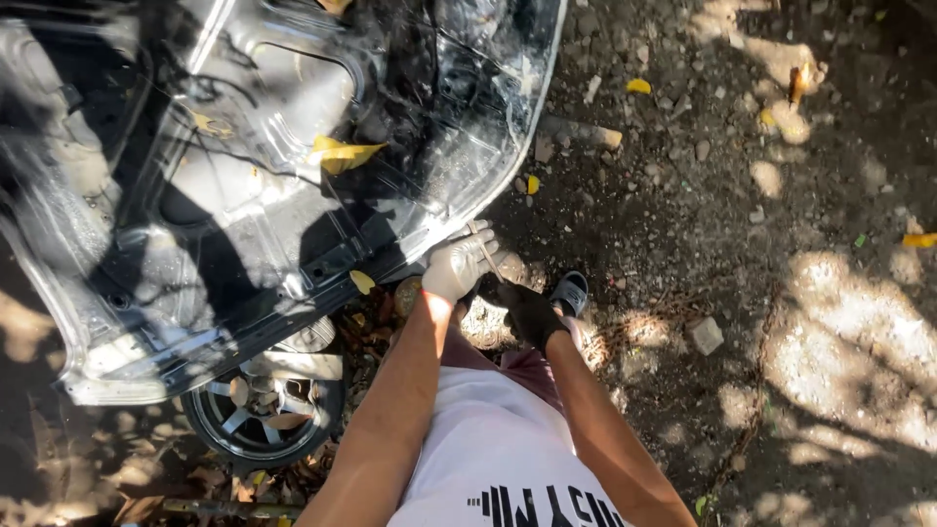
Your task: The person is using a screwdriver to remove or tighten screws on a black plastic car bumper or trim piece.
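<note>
Grey metal, a car panel (224, 195), lay inner side up on the dirt, resting over a wheel (259, 415). At its lower edge the left hand (459, 263), in a pale glove, closed its fingers around a thin stick-like tool (485, 252). Just beside it, the right hand (530, 312), in a dark glove, hung low; I could not tell its grip.

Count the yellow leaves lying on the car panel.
2: one large leaf mid-panel, one small leaf near its lower edge, left of the left hand. Shadows may hide more.
</note>
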